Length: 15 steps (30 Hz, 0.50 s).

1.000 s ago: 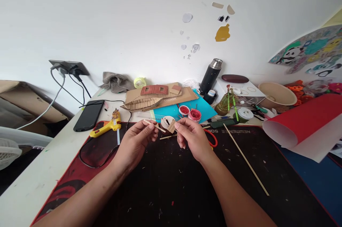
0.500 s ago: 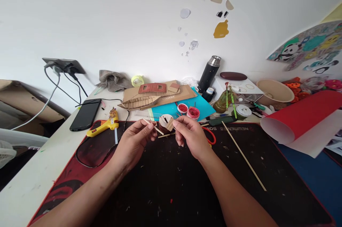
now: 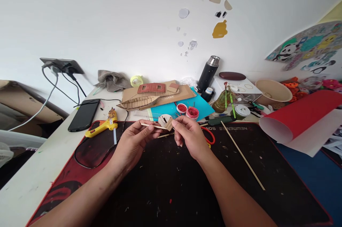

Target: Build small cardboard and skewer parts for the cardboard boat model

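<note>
Near the middle of the view, my left hand [image 3: 139, 136] pinches a short thin wooden stick [image 3: 153, 126] between thumb and fingers. The stick lies nearly level, and its right end meets a small piece of brown cardboard [image 3: 169, 124]. My right hand [image 3: 189, 134] holds that cardboard piece by its right edge between thumb and forefinger. Just behind the pieces is a round white-topped object [image 3: 164, 118], partly hidden by them. A longer wooden stick [image 3: 243, 155] lies on the black mat [image 3: 160, 180] to the right.
A yellow glue gun [image 3: 104, 125] and a black phone [image 3: 84, 114] are at the left. Behind my hands are cardboard pieces [image 3: 184, 93], red paint pots [image 3: 192, 113] and a blue sheet [image 3: 204, 106]. Red-handled scissors [image 3: 210, 135] lie beside my right hand; rolled red paper [image 3: 301, 113] is farther right.
The short stick has turned from a downward slant to nearly level, and its right end has come up to the cardboard piece. Both hands keep their hold.
</note>
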### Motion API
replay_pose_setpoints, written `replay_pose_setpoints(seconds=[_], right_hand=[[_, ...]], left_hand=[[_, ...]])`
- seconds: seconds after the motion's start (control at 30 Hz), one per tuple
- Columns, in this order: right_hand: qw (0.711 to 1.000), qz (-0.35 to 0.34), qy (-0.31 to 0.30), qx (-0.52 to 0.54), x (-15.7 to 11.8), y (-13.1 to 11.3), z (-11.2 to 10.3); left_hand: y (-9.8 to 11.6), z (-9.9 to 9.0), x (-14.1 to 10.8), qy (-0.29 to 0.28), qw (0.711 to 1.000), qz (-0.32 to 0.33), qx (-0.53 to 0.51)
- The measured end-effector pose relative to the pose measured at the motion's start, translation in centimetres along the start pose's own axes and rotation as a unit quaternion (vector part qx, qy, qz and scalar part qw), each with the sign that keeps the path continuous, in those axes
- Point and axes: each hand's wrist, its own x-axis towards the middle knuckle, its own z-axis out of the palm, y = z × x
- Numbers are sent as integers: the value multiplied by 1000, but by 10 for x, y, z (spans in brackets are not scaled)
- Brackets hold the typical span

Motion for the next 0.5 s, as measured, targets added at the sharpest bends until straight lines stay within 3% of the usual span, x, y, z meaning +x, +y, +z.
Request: replay_pose_setpoints(seconds=[0.33,0.5], right_hand=[[1000,-7,20,12,1,4,0],[999,-7,35,24,0,5,4]], left_hand=[[-1,2,-1,-3,1000,23,-22],[-3,4,-2,0,999,-14,-34]])
